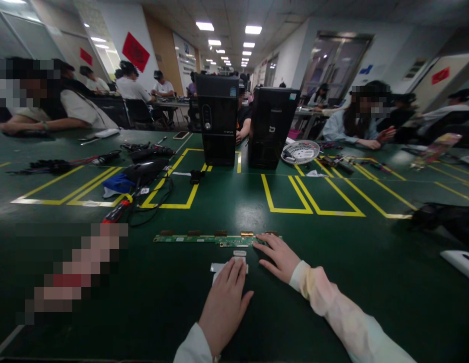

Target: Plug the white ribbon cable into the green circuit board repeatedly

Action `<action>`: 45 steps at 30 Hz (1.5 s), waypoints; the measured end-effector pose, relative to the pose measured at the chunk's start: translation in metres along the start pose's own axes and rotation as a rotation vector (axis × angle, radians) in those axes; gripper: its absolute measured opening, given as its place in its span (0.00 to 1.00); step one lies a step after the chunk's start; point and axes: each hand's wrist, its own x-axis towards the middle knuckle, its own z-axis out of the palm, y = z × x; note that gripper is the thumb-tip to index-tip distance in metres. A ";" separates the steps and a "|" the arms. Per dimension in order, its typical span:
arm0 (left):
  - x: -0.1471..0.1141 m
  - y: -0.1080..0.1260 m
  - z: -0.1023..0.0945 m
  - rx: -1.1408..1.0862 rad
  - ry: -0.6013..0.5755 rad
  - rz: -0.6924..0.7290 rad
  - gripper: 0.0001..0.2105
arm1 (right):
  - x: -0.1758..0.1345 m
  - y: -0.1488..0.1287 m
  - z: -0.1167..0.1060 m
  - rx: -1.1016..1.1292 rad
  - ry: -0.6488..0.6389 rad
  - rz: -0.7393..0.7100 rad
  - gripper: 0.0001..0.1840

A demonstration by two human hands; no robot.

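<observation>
A long, narrow green circuit board [198, 239] lies flat across the dark green table. My right hand [279, 256] is open, palm down, with its fingers spread at the board's right end and covering part of its edge. Nearer to me, my left hand [227, 301] rests flat with fingers stretched out and thumb apart. Its fingertips lie on some white paper pieces [218, 267], partly hidden beneath them. Just beyond those fingertips is a small white label strip [240, 253].
Two black computer towers [219, 121] stand ahead. Left lie a red-and-black handled tool [115, 212], partly pixelated, a blue cloth-like item [119, 184] and black cables [151, 151]. A white round basket [300, 152] sits right of the towers. Several people sit around.
</observation>
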 end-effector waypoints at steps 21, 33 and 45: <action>0.004 0.009 0.022 0.001 0.088 -0.046 0.26 | 0.003 -0.005 0.000 -0.023 -0.012 0.026 0.26; 0.008 0.014 0.016 -0.012 0.100 -0.071 0.24 | 0.003 -0.007 -0.001 -0.023 -0.029 0.044 0.26; 0.008 0.018 0.014 -0.038 0.074 -0.112 0.24 | 0.004 -0.007 -0.001 -0.023 -0.021 0.037 0.26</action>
